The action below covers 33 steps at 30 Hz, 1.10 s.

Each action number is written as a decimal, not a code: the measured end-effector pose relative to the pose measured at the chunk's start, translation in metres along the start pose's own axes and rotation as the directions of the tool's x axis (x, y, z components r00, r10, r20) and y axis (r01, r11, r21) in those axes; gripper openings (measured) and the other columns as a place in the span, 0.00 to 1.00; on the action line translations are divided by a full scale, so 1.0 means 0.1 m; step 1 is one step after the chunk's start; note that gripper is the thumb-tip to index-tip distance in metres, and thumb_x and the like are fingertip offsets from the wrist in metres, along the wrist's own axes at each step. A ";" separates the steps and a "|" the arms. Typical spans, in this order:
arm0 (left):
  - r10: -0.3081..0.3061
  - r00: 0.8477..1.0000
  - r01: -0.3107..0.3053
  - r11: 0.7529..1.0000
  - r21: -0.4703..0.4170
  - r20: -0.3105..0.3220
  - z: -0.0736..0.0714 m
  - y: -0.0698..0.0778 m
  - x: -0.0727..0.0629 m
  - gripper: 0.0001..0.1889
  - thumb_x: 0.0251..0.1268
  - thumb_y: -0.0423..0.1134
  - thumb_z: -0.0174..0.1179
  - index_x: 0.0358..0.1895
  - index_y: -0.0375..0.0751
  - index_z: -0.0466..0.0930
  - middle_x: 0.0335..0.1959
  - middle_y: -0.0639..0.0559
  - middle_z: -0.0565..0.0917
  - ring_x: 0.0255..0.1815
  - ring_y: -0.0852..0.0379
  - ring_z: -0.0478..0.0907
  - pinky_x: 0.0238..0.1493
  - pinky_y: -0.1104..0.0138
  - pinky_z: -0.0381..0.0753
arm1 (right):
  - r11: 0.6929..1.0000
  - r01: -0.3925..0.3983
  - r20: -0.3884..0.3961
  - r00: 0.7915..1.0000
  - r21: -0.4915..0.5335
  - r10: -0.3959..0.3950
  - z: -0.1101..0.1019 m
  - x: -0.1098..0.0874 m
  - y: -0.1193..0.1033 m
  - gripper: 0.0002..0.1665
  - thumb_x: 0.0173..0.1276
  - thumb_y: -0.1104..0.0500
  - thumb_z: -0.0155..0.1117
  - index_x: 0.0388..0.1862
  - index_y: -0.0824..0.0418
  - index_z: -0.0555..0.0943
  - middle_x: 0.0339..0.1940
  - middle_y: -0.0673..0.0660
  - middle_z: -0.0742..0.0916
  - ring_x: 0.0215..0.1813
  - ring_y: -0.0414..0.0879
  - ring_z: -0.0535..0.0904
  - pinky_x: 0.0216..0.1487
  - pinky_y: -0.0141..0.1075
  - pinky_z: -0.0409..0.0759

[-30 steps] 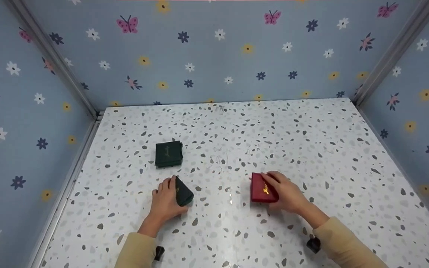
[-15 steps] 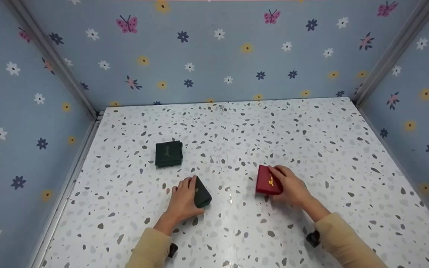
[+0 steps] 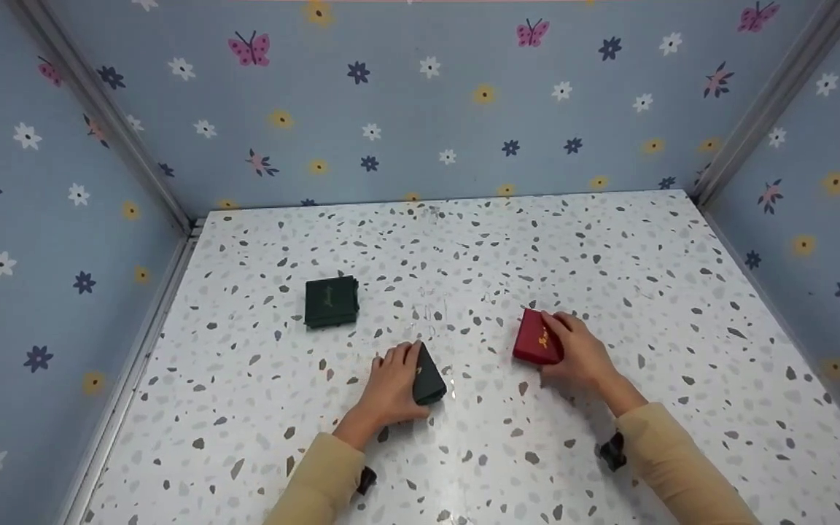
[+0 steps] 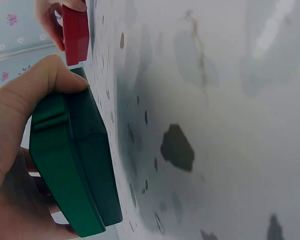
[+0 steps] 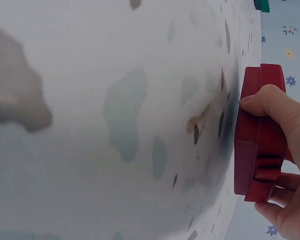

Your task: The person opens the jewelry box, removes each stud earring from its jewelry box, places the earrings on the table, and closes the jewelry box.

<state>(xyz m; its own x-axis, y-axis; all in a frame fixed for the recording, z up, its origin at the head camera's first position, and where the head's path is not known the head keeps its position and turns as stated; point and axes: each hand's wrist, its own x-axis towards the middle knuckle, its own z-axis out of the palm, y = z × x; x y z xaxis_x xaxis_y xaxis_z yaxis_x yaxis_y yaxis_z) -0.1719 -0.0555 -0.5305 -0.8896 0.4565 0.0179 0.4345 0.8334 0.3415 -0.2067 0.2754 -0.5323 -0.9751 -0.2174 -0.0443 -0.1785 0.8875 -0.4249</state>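
The left hand [image 3: 392, 386] is clamped on a small dark green box [image 3: 429, 379], its thumb along one side and its fingers along the other. That box is about midway between the left and right edges of the desk [image 3: 646, 262], turned so that one corner points toward the back edge. The right hand [image 3: 582, 354] grips a red box [image 3: 535, 339] with gold lettering, again between thumb and fingers. The red box is somewhat closer to the right edge and a little nearer the back edge than the green one in the left hand; the two held boxes are well apart. Whether either of them touches the desk, I cannot tell

A second green box [image 3: 331, 301] lies flat on the desk, nearer the left edge than the right and closer to the back edge than both hands. It has faint lettering on top. Both arms wear tan sleeves [image 3: 682, 459]. Beyond the back edge rises a blue wall [image 3: 420, 95] printed with flowers and butterflies
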 end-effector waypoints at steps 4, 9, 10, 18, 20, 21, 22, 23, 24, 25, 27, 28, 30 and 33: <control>0.023 0.999 -0.023 1.000 0.009 0.025 0.04 0.06 0.05 0.55 0.31 0.56 0.68 0.66 0.34 0.51 0.60 0.39 0.60 0.58 0.45 0.59 0.51 0.50 0.59 | 1.000 0.005 -0.024 1.000 -0.012 -0.005 -0.03 0.05 0.10 0.58 0.39 0.53 0.75 0.68 0.59 0.55 0.63 0.66 0.62 0.62 0.61 0.57 0.54 0.54 0.63; 0.058 0.997 -0.059 0.998 0.018 0.043 0.06 0.11 0.08 0.54 0.33 0.55 0.67 0.66 0.34 0.51 0.60 0.39 0.61 0.58 0.46 0.59 0.51 0.50 0.60 | 1.000 -0.015 -0.052 0.999 -0.025 0.013 -0.07 0.10 0.17 0.58 0.38 0.52 0.75 0.68 0.61 0.56 0.61 0.67 0.63 0.61 0.60 0.58 0.54 0.54 0.64; 0.069 0.997 -0.070 0.997 0.023 0.042 0.07 0.12 0.09 0.54 0.34 0.55 0.67 0.66 0.35 0.51 0.59 0.40 0.61 0.57 0.46 0.60 0.51 0.50 0.60 | 0.999 -0.016 -0.061 0.998 -0.027 0.015 -0.08 0.10 0.19 0.58 0.38 0.52 0.75 0.68 0.62 0.56 0.61 0.67 0.64 0.61 0.60 0.58 0.53 0.54 0.64; 0.137 0.988 -0.140 0.989 0.038 0.066 0.11 0.18 0.14 0.54 0.32 0.55 0.68 0.66 0.34 0.51 0.59 0.40 0.62 0.58 0.47 0.60 0.54 0.52 0.59 | 0.996 -0.085 -0.064 0.994 -0.001 0.085 -0.15 0.15 0.30 0.57 0.41 0.54 0.72 0.68 0.63 0.54 0.63 0.69 0.61 0.62 0.62 0.57 0.55 0.56 0.61; 0.151 0.986 -0.154 0.987 0.042 0.070 0.13 0.20 0.16 0.54 0.32 0.54 0.68 0.66 0.34 0.52 0.59 0.40 0.62 0.59 0.47 0.59 0.54 0.51 0.59 | 0.994 -0.108 -0.059 0.992 0.003 0.108 -0.16 0.17 0.33 0.57 0.42 0.54 0.72 0.68 0.63 0.53 0.63 0.70 0.61 0.62 0.63 0.56 0.55 0.56 0.60; 0.157 0.985 -0.160 0.986 0.044 0.071 0.13 0.21 0.16 0.54 0.32 0.54 0.69 0.66 0.34 0.52 0.59 0.40 0.62 0.59 0.47 0.60 0.54 0.51 0.59 | 0.993 -0.118 -0.057 0.991 0.004 0.118 -0.17 0.17 0.35 0.57 0.42 0.54 0.72 0.68 0.63 0.53 0.63 0.71 0.60 0.62 0.63 0.56 0.55 0.57 0.60; 0.162 0.984 -0.166 0.985 0.045 0.073 0.13 0.22 0.17 0.54 0.32 0.54 0.69 0.66 0.35 0.52 0.59 0.41 0.62 0.59 0.48 0.60 0.54 0.51 0.59 | 0.992 -0.128 -0.057 0.990 0.005 0.128 -0.18 0.18 0.37 0.57 0.43 0.53 0.72 0.68 0.63 0.52 0.63 0.71 0.60 0.62 0.64 0.56 0.55 0.57 0.60; 0.166 0.983 -0.170 0.984 0.047 0.074 0.14 0.22 0.17 0.54 0.32 0.54 0.69 0.66 0.35 0.52 0.59 0.41 0.62 0.59 0.48 0.60 0.54 0.51 0.59 | 0.991 -0.137 -0.057 0.989 0.005 0.137 -0.19 0.19 0.38 0.57 0.43 0.53 0.72 0.68 0.64 0.52 0.63 0.71 0.60 0.62 0.64 0.56 0.55 0.57 0.59; 0.171 0.982 -0.175 0.983 0.049 0.076 0.14 0.23 0.18 0.54 0.32 0.54 0.69 0.66 0.35 0.52 0.59 0.41 0.62 0.59 0.48 0.60 0.54 0.51 0.59 | 0.989 -0.147 -0.057 0.988 0.003 0.147 -0.20 0.20 0.40 0.57 0.43 0.53 0.72 0.68 0.64 0.52 0.62 0.72 0.60 0.61 0.64 0.56 0.55 0.57 0.59; 0.176 0.981 -0.180 0.982 0.050 0.078 0.14 0.24 0.19 0.54 0.31 0.54 0.69 0.66 0.35 0.52 0.59 0.41 0.62 0.59 0.48 0.60 0.54 0.51 0.60 | 0.987 -0.159 -0.056 0.986 0.003 0.158 -0.21 0.21 0.42 0.57 0.43 0.53 0.72 0.68 0.64 0.51 0.62 0.71 0.60 0.61 0.64 0.57 0.55 0.57 0.60; 0.183 0.979 -0.188 0.981 0.053 0.089 0.15 0.26 0.21 0.55 0.31 0.55 0.69 0.66 0.36 0.51 0.60 0.41 0.62 0.59 0.48 0.60 0.54 0.52 0.60 | 0.984 -0.181 -0.052 0.982 0.004 0.181 -0.22 0.22 0.45 0.57 0.44 0.53 0.72 0.69 0.64 0.51 0.62 0.72 0.60 0.61 0.64 0.57 0.55 0.57 0.60; 0.187 0.978 -0.193 0.980 0.054 0.096 0.15 0.27 0.21 0.55 0.31 0.55 0.69 0.66 0.36 0.51 0.60 0.41 0.62 0.59 0.48 0.59 0.54 0.52 0.59 | 0.981 -0.192 -0.050 0.980 0.006 0.192 -0.23 0.23 0.47 0.57 0.44 0.52 0.72 0.69 0.64 0.51 0.62 0.72 0.60 0.61 0.64 0.57 0.55 0.57 0.60; 0.198 0.974 -0.205 0.977 0.060 0.112 0.16 0.30 0.23 0.55 0.32 0.56 0.69 0.67 0.36 0.50 0.60 0.42 0.61 0.59 0.48 0.59 0.54 0.52 0.59 | 0.978 -0.208 -0.050 0.977 0.005 0.208 -0.24 0.24 0.51 0.57 0.45 0.52 0.72 0.69 0.64 0.50 0.62 0.72 0.60 0.61 0.64 0.57 0.55 0.58 0.60; 0.213 0.968 -0.223 0.972 0.072 0.130 0.17 0.33 0.25 0.56 0.32 0.57 0.69 0.67 0.36 0.50 0.60 0.42 0.61 0.59 0.48 0.59 0.55 0.52 0.59 | 0.976 -0.218 -0.061 0.974 0.007 0.218 -0.26 0.24 0.56 0.56 0.46 0.52 0.71 0.68 0.66 0.50 0.62 0.73 0.60 0.60 0.65 0.57 0.54 0.58 0.60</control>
<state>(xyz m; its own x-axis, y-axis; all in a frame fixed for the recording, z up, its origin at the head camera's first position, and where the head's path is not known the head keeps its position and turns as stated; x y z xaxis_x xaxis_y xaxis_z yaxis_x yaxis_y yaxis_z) -0.1773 -0.0114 -0.5344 -0.7507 0.6598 -0.0327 0.6310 0.7309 0.2602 -0.2438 0.3302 -0.5332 -0.9967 0.0062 -0.0807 0.0390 0.9105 -0.4117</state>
